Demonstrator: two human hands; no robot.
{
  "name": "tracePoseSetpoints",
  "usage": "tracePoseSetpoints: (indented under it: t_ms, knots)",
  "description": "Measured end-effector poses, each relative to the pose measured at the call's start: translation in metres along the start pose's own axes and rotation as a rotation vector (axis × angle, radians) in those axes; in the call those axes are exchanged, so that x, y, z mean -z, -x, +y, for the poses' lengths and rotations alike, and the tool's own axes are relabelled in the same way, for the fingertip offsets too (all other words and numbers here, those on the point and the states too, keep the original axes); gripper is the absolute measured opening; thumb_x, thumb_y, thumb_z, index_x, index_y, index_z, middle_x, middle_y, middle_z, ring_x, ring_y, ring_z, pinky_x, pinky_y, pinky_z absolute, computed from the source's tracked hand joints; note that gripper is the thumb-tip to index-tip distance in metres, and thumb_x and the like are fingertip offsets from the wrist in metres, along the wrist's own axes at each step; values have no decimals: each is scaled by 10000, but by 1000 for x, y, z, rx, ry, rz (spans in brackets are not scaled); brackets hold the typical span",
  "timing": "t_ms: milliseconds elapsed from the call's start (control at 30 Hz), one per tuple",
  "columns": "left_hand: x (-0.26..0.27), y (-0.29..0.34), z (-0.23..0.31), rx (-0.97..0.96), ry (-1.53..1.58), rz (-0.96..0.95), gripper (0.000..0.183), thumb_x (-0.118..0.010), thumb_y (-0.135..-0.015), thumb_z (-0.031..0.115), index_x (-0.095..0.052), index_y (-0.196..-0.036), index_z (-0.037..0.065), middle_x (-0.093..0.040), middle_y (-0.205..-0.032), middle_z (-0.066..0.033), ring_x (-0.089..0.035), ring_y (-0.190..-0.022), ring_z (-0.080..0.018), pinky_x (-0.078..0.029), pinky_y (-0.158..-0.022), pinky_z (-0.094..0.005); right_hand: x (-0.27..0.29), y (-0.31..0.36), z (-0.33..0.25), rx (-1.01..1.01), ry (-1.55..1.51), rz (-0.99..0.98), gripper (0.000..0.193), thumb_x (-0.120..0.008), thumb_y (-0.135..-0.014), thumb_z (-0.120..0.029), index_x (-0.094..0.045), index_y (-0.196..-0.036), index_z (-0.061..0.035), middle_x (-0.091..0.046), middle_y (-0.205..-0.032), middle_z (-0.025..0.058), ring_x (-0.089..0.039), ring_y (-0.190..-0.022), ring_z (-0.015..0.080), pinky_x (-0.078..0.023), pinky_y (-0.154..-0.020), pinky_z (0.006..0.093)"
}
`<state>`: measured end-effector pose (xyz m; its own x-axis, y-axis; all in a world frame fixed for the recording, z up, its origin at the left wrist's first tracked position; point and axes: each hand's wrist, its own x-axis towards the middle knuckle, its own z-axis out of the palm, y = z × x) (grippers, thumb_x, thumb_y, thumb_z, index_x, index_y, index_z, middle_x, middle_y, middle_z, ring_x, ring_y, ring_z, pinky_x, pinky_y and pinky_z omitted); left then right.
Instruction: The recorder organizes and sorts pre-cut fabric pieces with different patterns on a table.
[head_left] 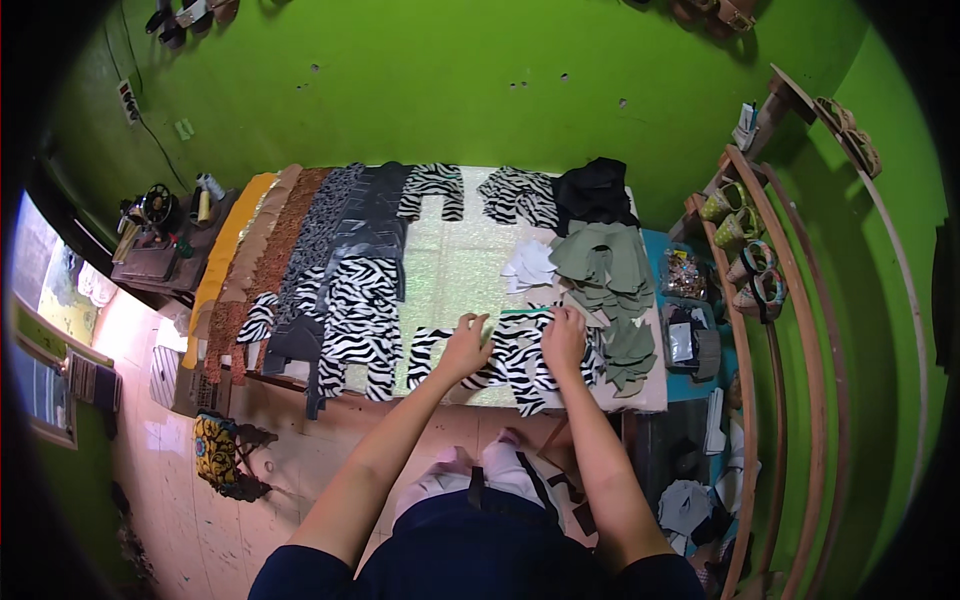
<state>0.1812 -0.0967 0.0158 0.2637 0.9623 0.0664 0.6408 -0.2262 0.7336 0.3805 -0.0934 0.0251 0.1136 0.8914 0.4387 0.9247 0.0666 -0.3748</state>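
My left hand (468, 348) is over the near edge of the table, by a zebra-print fabric piece (425, 348). Its fingers are slightly apart, and I see nothing held in them. Just to the right, my right hand (564, 345) pinches the upper edge of another zebra-print piece (524, 362). A thin green strip (524, 311) runs along that edge between the hands; whether it is fixed to the fabric I cannot tell. Larger zebra-print pieces (360, 310) lie to the left, and more zebra-print cutouts (517, 195) lie at the back.
Olive-green pieces (600, 265), white pieces (528, 266) and a black bundle (595, 193) cover the table's right side. Orange, brown and grey material strips (285, 235) line its left. A wooden rack (790, 300) with sandals stands right; a machine table (165, 255) stands left.
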Motion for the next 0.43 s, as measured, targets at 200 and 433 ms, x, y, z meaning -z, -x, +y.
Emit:
tracePoseSetpoints:
  t_ms: [200, 433]
  knots:
    - [-58, -33, 46, -80, 78, -102, 424, -554, -766, 154, -450, -1161, 42, -457, -1097, -208, -524, -937, -379, -442, -808, -420, 18, -25, 67, 23, 177, -365, 345, -529, -719, -55, -533, -1064, -59, -496, -1108, 164, -473, -1040, 346, -393, -878, 418]
    - [-94, -58, 72, -142, 170, -62, 383, -548, -784, 108, -449, -1151, 63, -438, -1103, -181, -516, -934, -325, -439, -801, -363, 15, -37, 102, 119, -42, -471, 295, -562, -756, -145, -530, -1046, -101, -565, -1024, 166, -564, -897, 321, -441, -778, 411]
